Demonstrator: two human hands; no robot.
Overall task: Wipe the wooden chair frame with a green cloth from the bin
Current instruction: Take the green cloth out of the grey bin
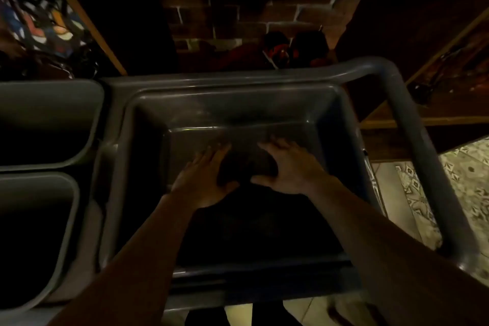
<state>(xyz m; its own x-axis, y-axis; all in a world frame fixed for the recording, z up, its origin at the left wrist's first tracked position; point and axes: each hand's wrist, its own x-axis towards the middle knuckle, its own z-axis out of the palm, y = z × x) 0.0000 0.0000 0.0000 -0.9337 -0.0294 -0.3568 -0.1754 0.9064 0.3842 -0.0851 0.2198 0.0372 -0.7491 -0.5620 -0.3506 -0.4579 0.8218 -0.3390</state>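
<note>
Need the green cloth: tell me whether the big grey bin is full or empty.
Cannot tell. The grey bin is dark inside; both hands, left hand and right hand, reach in, no green cloth visible.

Grey cart (412, 119) on patterned tile floor (465, 174), bearing grey bin (148, 103).

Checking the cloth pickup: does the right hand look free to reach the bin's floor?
Probably yes: the right hand is already low inside the open bin, nothing covering it. No cloth is discernible.
</note>
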